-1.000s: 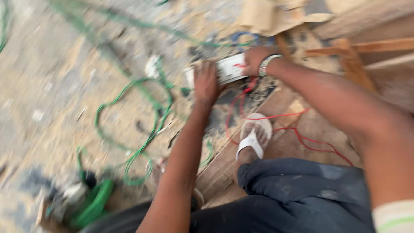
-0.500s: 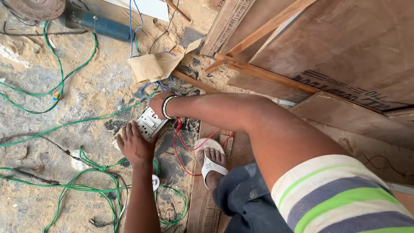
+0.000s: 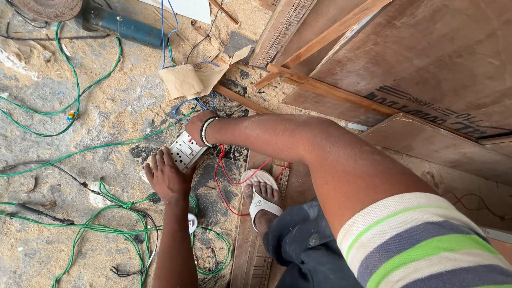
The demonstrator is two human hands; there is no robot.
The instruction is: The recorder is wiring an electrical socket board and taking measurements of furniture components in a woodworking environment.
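A white switch-and-socket board (image 3: 185,150) lies on the sawdust-strewn floor (image 3: 117,101), held between both hands. The left hand (image 3: 166,176) rests at its lower left edge, fingers spread and pressed against the board's side, grip loose rather than wrapped around it. The right hand (image 3: 195,127), with a beaded band at the wrist, lies over the board's upper right end; its fingers are hidden behind the wrist, so I cannot tell how its grip stands. Red wire (image 3: 224,176) trails from under the board toward a foot in a white sandal (image 3: 261,200) resting on a wooden plank (image 3: 250,250). Green cable (image 3: 80,224) loops across the floor to the left. A crumpled piece of brown paper (image 3: 194,77) sits just beyond the board, and a blue power tool (image 3: 120,26) lies farther off, with plywood sheets (image 3: 426,58) stacked on the right.
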